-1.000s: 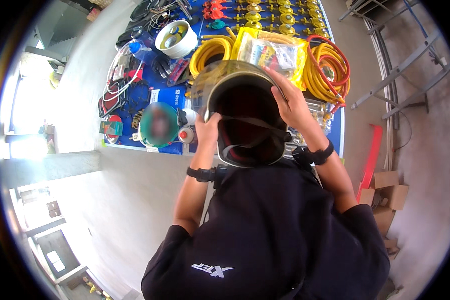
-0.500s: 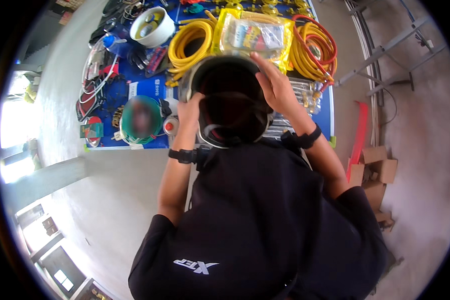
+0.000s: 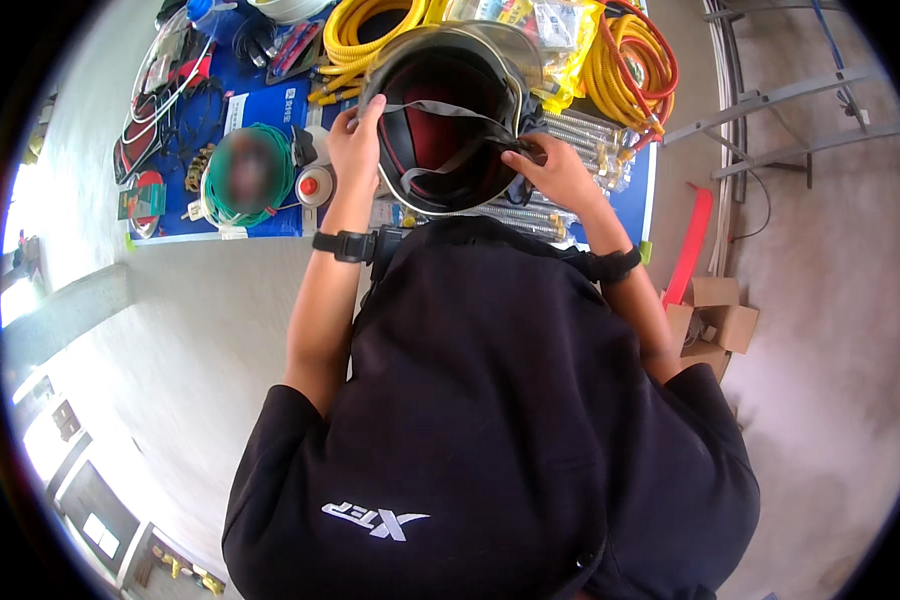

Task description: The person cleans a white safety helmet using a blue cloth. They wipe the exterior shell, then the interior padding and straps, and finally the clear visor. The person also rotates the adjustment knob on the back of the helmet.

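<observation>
A helmet (image 3: pixel 432 140) with a dark and red lining sits upturned over the table, its inside facing me. A clear visor (image 3: pixel 460 40) curves along its far edge. My left hand (image 3: pixel 356 148) closes on the helmet's left rim, thumb on top. At the right rim, my right hand (image 3: pixel 558 168) pinches a dark piece of the chin strap between thumb and fingers. The grey chin strap (image 3: pixel 425 106) runs across the opening. Part of the right-hand grip is hidden by the fingers.
Yellow coiled hoses (image 3: pixel 355 45) and a red and yellow hose coil (image 3: pixel 625 85) lie beyond. Metal flexible pipes (image 3: pixel 590 140) are to the right, a green cable coil (image 3: pixel 282 200) and a white bottle with a red cap (image 3: pixel 313 188) to the left. Cardboard boxes (image 3: pixel 725 325) stand on the floor.
The helmet's opening has tilted up towards me, showing the lining and strap. My right hand has come down from the far right edge and closed on the strap. The view has shifted.
</observation>
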A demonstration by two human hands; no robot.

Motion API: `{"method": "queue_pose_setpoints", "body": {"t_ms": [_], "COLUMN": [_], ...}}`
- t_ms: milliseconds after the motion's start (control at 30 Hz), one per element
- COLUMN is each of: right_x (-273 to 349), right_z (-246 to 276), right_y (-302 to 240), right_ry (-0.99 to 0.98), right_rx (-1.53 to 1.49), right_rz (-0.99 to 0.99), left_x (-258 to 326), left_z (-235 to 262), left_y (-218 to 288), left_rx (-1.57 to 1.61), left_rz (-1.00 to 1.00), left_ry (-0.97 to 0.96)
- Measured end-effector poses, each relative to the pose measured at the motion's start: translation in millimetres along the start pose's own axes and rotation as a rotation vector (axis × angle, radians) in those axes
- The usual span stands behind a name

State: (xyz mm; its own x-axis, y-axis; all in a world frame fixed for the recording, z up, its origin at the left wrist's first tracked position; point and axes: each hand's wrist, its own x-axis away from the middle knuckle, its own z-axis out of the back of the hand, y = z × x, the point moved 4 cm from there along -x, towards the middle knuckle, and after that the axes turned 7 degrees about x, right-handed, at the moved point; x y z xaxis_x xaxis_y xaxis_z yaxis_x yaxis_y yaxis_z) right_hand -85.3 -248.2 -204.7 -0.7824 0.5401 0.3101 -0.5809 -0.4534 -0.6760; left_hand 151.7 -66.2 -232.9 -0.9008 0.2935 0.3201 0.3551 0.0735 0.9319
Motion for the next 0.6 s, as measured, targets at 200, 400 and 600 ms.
{"method": "queue_pose_setpoints", "body": {"t_ms": [200, 400, 600], "right_x": [1, 10, 22], "right_z": [0, -6, -1], "right_y": [-18, -92, -67], "right_ry": [-0.051, -0.469, -0.579], "right_rx": [0.103, -0.723, -0.742], "right_rz": [0.063, 0.454, 0.439], "left_x": [1, 11, 4], "left_z": [4, 0, 8], "left_y": [-6, -2, -9], "left_rx": [-0.226, -0.614, -0.547], "left_rz": [-0.144, -0.438, -0.111], "left_ry": [-0.091, -0.144, -0.14]}}
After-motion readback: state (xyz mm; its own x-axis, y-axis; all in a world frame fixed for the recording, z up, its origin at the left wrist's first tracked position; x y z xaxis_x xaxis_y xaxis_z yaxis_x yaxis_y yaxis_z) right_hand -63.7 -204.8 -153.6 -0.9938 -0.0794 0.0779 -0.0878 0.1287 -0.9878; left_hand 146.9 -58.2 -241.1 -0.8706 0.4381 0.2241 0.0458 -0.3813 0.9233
